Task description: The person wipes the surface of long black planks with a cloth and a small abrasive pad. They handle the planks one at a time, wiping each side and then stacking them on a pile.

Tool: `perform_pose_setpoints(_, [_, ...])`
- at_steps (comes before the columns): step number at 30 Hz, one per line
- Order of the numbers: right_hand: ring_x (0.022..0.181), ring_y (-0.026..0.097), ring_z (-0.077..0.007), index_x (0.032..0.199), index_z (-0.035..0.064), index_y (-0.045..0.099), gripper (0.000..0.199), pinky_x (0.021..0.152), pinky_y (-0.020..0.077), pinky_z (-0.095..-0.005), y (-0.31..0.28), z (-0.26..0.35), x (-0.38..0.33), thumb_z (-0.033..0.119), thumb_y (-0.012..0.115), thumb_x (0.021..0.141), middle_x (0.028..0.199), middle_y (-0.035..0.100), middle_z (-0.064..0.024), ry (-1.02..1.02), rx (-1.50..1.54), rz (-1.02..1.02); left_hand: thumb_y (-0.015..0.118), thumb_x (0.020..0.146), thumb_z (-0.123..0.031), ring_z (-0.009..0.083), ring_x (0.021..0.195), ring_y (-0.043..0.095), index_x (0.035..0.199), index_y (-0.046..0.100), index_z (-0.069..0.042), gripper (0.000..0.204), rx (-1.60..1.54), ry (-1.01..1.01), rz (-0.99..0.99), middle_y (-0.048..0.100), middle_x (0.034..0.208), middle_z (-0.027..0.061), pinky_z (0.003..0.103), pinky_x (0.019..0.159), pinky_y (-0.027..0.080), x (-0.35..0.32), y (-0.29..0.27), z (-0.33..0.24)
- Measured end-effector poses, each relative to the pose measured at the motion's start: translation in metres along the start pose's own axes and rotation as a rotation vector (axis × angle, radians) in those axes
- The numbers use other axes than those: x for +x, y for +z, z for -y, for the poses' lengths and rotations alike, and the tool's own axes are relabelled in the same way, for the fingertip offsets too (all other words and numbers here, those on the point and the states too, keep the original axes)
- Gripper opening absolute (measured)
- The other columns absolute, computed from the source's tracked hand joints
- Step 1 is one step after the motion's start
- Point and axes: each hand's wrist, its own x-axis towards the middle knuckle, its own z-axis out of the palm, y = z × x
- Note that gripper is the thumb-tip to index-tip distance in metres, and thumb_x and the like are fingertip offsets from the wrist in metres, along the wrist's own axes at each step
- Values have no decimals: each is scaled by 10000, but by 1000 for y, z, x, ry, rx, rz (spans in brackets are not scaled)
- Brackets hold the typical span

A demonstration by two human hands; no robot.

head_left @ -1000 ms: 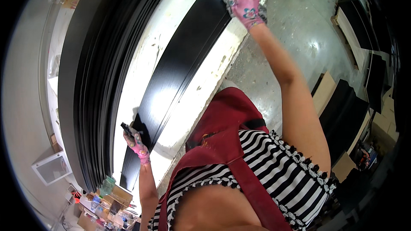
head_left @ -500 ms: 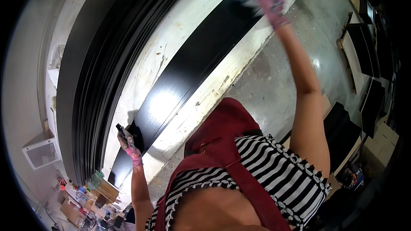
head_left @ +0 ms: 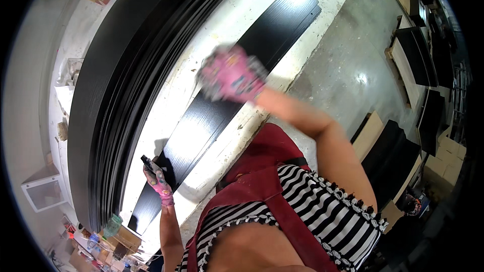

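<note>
Long black panel (head_left: 227, 106) lies flat on the white workbench (head_left: 212, 35), running lengthwise down its middle; one end near the far corner, the other toward the near end. Right hand (head_left: 233, 76), in a pink glove, rests on the panel about midway along, at the edge nearer the person. The hand is motion-blurred; fingers look spread, but whether they grip anything cannot be told. Left hand (head_left: 157, 180), also pink-gloved, sits at the panel's near stretch, fingers closed around a small dark tool (head_left: 147, 161) whose tip touches the black surface. A stack of black boards (head_left: 116, 70) lies just beside the bench's far long edge. More dark panels (head_left: 403, 156) stand on the concrete floor (head_left: 348, 70), well apart
</note>
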Motion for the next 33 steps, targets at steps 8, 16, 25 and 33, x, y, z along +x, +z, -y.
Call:
perform_pose_setpoints(8, [1227, 522, -311, 1249, 76, 566, 399, 1010, 459, -413, -249, -14, 55, 246, 469, 901, 1316, 569, -105, 135, -1553, -260, 636, 864, -563, 62, 720, 467, 1336, 426, -10, 757, 74, 11, -23, 622, 1154, 103, 226, 670, 444, -3, -2, -6])
perform_pose_setpoints(16, [1063, 615, -403, 1141, 84, 669, 353, 901, 496, -488, -324, -4, 34, 230, 488, 876, 1141, 636, -240, 416, -1421, -770, 667, 810, -612, 46, 771, 475, 1329, 438, -27, 816, 61, -39, -24, 617, 1176, 97, 215, 698, 420, 2, 0, -4])
perform_pose_setpoints(25, [1396, 339, -246, 1430, 180, 423, 504, 1150, 283, -418, 18, 35, -32, 272, 450, 935, 1508, 386, -71, 78, -1334, -14, 698, 855, -476, 113, 930, 537, 1339, 431, -24, 714, -22, -50, 10, 611, 1200, 113, 250, 811, 452, 0, -6, 14])
perform_pose_setpoints(33, [1377, 398, -253, 1348, 345, 498, 434, 1089, 356, -501, 144, 35, -105, 298, 504, 917, 1458, 464, 10, -403, -899, 214, 700, 858, -461, 122, 930, 530, 1345, 418, -9, 722, -8, 23, 21, 604, 1185, 111, 255, 788, 467, 4, -12, 23])
